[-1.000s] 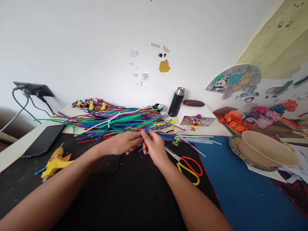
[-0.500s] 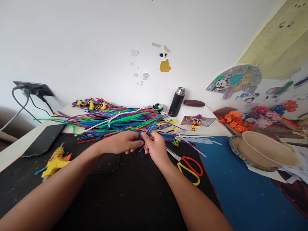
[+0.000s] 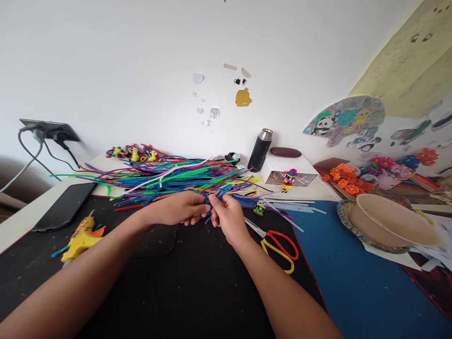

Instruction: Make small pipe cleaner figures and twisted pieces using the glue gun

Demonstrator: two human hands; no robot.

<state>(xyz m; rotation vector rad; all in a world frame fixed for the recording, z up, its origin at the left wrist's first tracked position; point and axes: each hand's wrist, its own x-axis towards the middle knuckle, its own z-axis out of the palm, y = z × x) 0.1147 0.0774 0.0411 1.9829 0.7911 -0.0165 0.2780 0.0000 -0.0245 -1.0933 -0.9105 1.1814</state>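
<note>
Blue pipe cleaners [image 3: 222, 191] are pinched between my two hands, with loops sticking up above the fingers and a purple end showing below. My left hand [image 3: 181, 208] is closed on their left side, its fingertips bent inward. From the right, my right hand [image 3: 228, 214] grips them between thumb and fingers. Much of the twisted part is hidden by the fingers. Scissors [image 3: 277, 242] with one red and one yellow handle lie beside my right wrist. A small green and orange figure [image 3: 259, 208] sits just beyond the blades.
A heap of coloured pipe cleaners [image 3: 165, 179] spreads behind my hands. On the left are a yellow glue gun [image 3: 81, 241] and a phone [image 3: 65, 206]. A black flask [image 3: 260, 151], a white box [image 3: 293, 165] and a bowl [image 3: 395, 221] stand to the right.
My fingers have shifted slightly around the blue pipe cleaners, and the purple end below shows a little less. Both hands keep their hold in nearly the same place.
</note>
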